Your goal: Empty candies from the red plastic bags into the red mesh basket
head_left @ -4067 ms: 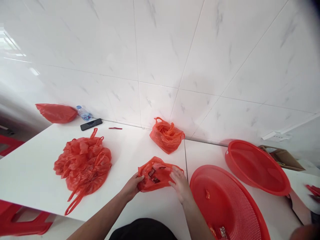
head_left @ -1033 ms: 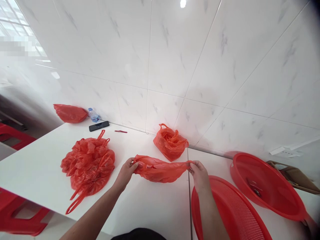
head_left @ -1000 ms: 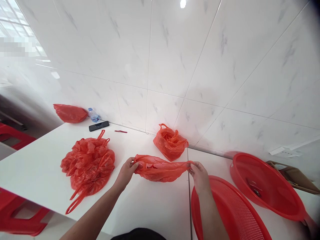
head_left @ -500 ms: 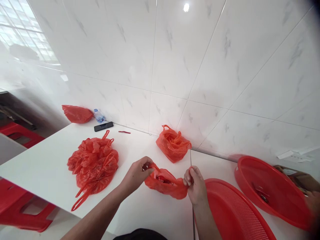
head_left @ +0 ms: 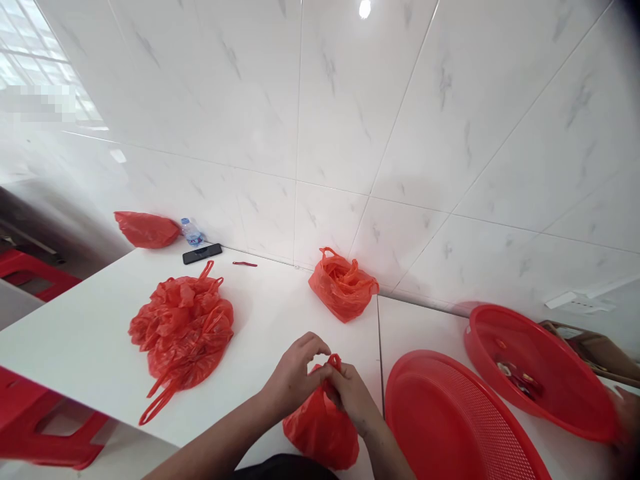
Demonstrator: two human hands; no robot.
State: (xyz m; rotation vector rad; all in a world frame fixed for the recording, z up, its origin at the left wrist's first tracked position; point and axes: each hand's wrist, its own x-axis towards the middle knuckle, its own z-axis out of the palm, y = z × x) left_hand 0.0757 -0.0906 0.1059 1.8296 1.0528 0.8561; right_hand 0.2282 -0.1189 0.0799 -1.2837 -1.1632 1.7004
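Note:
A red plastic bag (head_left: 323,433) rests low on the white table, close to my body, its top gathered upright into a twist. My right hand (head_left: 350,393) is closed around the gathered neck, and a small loop of handle pokes out above the fingers. From the other side, my left hand (head_left: 300,370) meets it with thumb and fingers curved around the same handles, pinching near the top. The bag's contents are hidden now. Behind my hands, against the wall, stands another red bag (head_left: 344,287) with crumpled plastic in its mouth.
Several tied red bags (head_left: 187,333) lie piled at left. Beyond them are a black phone (head_left: 202,253), a water bottle (head_left: 191,231), a red bag (head_left: 147,229) and a red strip (head_left: 245,264). Right stand a red basket (head_left: 450,413) and a red basin (head_left: 540,373) with small items inside.
My hands have come together from the bag's two sides. Its wide mouth, which showed red packets inside, is now drawn shut and gathered upward, and the bag sits nearer my body.

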